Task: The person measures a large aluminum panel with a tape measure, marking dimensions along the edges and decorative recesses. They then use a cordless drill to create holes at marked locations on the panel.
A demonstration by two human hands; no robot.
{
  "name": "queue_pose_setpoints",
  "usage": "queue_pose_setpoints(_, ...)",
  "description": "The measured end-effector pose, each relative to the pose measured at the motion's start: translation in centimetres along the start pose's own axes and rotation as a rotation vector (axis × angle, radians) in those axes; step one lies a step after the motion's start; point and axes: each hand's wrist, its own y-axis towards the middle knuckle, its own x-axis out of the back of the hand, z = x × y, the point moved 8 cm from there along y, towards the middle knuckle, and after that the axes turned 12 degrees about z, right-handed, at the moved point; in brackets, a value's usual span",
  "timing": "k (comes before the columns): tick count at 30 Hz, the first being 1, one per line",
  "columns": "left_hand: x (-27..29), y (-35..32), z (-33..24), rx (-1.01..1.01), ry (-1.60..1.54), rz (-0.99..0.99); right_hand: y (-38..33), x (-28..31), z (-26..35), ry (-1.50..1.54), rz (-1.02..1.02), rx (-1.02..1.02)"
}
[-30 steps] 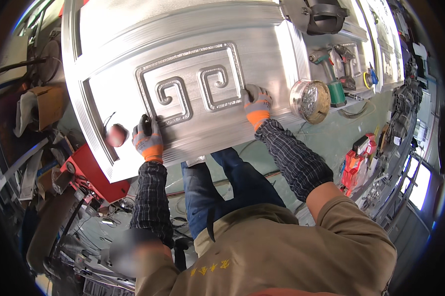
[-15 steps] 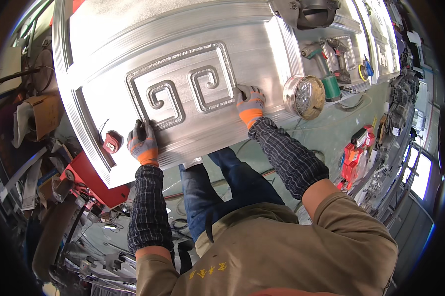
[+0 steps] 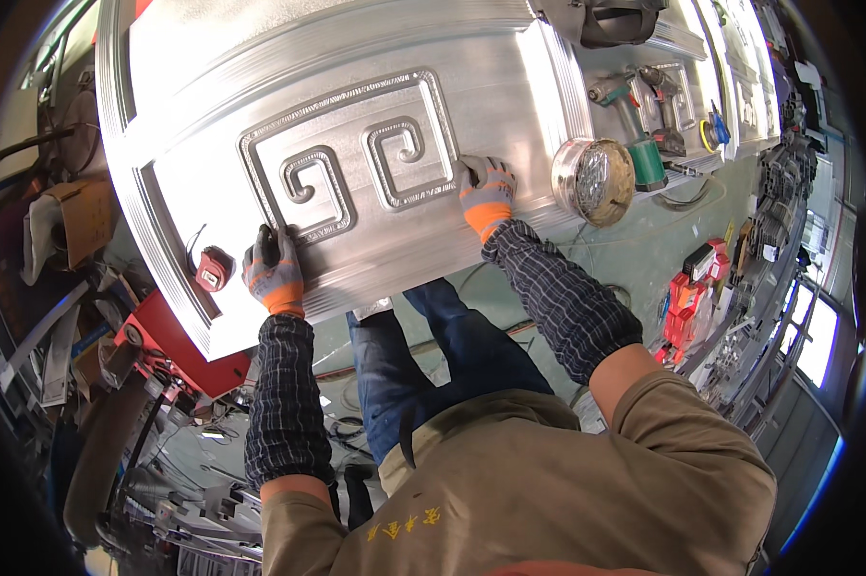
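Observation:
A silvery, angular scroll-shaped metal ornament (image 3: 340, 100) lies flat on a bare metal panel (image 3: 510, 106). My left hand (image 3: 274, 272), in a grey and orange work glove, has its fingers pinched at the ornament's lower left corner. At the lower right end, the thumb and curled fingers of my gloved right hand (image 3: 488, 195) grip the ornament's edge. The fingertips of both hands are partly hidden. Just right of my right hand stands a round tin (image 3: 569, 180). A red tape measure (image 3: 213, 270) sits left of my left hand.
Two power drills (image 3: 628, 120) and blue-handled pliers (image 3: 717, 127) lie to the right on the panelwork. A dark welding mask (image 3: 617, 21) rests at the top. On the floor are a red box (image 3: 179, 346) at left and red cases (image 3: 685, 305) at right.
The whole view has shifted slightly, so the panel and tools sit a little higher. Both hands stay at the same two ends of the ornament, which appears nudged slightly away from me.

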Motion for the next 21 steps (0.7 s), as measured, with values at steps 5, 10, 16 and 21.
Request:
queue_pose_setpoints(5,0.0,0.1,-0.2,0.009,0.009,0.014,0.7,-1.6,-1.9,-0.047,0.010,-0.099)
queue_pose_setpoints(10,0.2,0.0,-0.5,-0.007,0.021,0.009,1.3,-2.5,-2.5,-0.037,0.020,-0.063)
queue_pose_setpoints(16,-0.1,0.0,0.2,0.011,-0.017,0.026,0.5,-1.2,-1.3,-0.040,-0.019,-0.051)
queue_pose_setpoints(21,-0.2,-0.1,0.4,0.040,-0.017,0.036,-0.5,0.1,0.0,0.001,-0.143,0.059)
